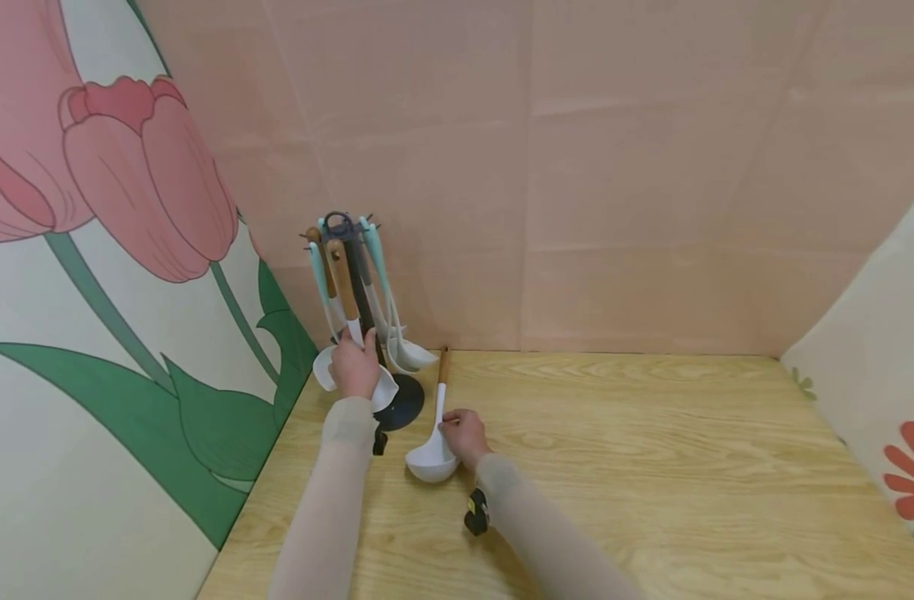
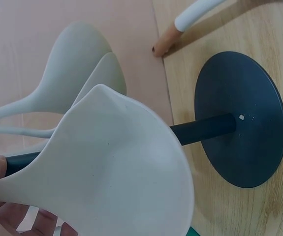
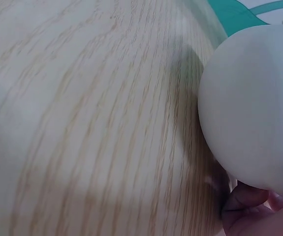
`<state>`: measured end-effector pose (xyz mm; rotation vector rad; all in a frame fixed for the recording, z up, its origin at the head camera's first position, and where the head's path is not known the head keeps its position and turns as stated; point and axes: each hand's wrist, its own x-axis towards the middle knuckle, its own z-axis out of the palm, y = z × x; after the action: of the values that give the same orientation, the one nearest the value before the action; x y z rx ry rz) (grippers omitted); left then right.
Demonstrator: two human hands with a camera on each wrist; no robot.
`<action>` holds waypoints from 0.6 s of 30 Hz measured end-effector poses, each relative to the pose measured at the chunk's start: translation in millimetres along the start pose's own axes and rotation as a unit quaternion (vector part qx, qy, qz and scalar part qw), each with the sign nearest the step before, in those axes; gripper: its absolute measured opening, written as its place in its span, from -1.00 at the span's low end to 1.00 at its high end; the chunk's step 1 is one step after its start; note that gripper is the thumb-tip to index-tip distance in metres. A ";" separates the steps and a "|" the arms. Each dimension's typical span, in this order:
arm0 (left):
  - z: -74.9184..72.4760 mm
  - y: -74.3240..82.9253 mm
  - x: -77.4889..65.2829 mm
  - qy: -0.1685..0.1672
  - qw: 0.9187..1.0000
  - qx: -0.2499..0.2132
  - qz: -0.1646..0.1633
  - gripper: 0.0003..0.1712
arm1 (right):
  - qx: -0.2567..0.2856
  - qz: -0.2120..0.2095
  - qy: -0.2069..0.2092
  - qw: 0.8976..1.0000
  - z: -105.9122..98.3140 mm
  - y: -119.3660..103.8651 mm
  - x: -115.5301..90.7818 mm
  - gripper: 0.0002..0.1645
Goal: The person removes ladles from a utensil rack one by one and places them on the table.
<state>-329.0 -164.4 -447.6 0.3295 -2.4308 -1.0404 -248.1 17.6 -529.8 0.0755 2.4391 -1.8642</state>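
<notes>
On the table (image 1: 651, 458), beside the rack (image 1: 402, 407), rests one ladle (image 1: 430, 467); the right hand (image 1: 466, 437) pinches its neck. The left hand (image 1: 355, 367) grips a second ladle (image 2: 116, 162) at the rack, which carries also other utensils (image 1: 374, 246).

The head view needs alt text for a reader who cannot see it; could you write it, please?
A person's left hand grips a white ladle at a black utensil stand; the right hand holds a second ladle at a wood-grain table. Pink tulips decorate the left wall.
</notes>
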 end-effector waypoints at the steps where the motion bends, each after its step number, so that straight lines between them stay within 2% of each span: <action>1: -0.1 0.7 -0.3 0.000 1.000 0.000 -0.001 -0.53 | -0.016 0.015 0.007 1.000 7.9 13.5 12.8 -0.80; 2: -0.1 1.3 -0.4 0.000 1.000 0.001 -0.002 -0.53 | -0.031 0.016 0.012 0.999 15.5 24.7 22.0 -0.76; 3: -0.1 1.8 -0.6 0.000 1.000 0.001 -0.003 -0.53 | -0.039 0.022 0.038 0.998 22.9 33.6 29.3 -0.79; 5: 0.1 2.4 -0.7 0.002 1.000 0.003 -0.004 -0.53 | -0.032 0.020 0.031 0.999 22.2 38.9 34.0 -0.79; 8: 0.2 2.6 -0.8 0.003 1.000 0.004 -0.005 -0.53 | -0.023 0.009 0.014 1.000 19.8 41.1 35.7 -0.77; 10: 0.1 2.4 -0.4 0.000 1.000 0.004 -0.005 -0.53 | -0.017 0.018 0.009 1.000 19.2 40.6 36.6 -0.77; 18: -0.4 1.6 0.0 -0.006 1.000 0.005 -0.006 -0.50 | -0.009 0.023 0.014 1.000 23.7 38.7 35.1 -0.77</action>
<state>-328.9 -163.5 -446.2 0.3423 -2.4493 -1.0383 -279.3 4.8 -576.2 0.1560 2.4501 -1.8332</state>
